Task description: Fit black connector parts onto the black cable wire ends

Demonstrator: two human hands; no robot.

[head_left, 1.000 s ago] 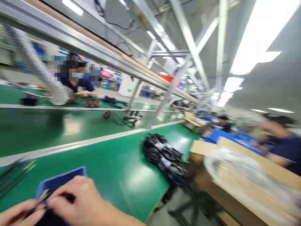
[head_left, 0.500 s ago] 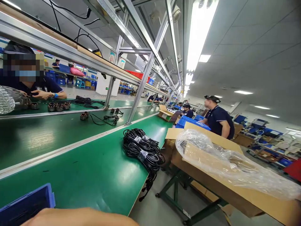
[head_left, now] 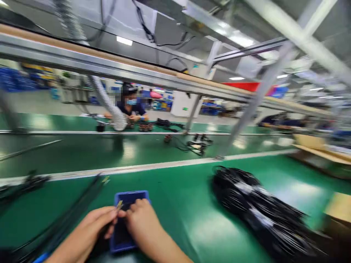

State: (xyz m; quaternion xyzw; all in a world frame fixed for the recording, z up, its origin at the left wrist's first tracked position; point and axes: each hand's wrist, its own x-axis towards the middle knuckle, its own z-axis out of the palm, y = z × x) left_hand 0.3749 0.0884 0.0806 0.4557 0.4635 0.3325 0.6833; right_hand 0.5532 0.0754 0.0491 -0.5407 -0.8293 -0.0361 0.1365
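Yellow-tipped piece [head_left: 120, 205], one, blurred: pinched between your left hand's [head_left: 100, 221] thumb and fingers, above the blue bin's [head_left: 131, 193] left rim. Your right hand [head_left: 142, 221], one: fingers curled over the bin, contents hidden, grip impossible to tell.

Bare hands: two are shown, a left hand [head_left: 94, 223] and a right hand [head_left: 144, 223] | yellow-tipped piece [head_left: 120, 205]: one is held | blue bin [head_left: 131, 192]: one is seen | large black cable bundle [head_left: 233, 193]: one is seen, with two pale wraps [head_left: 244, 188] counted on it | cardboard boxes [head_left: 311, 141]: two are partly seen | masked person [head_left: 131, 106]: one is clearly seen | pink object [head_left: 155, 95]: one is seen
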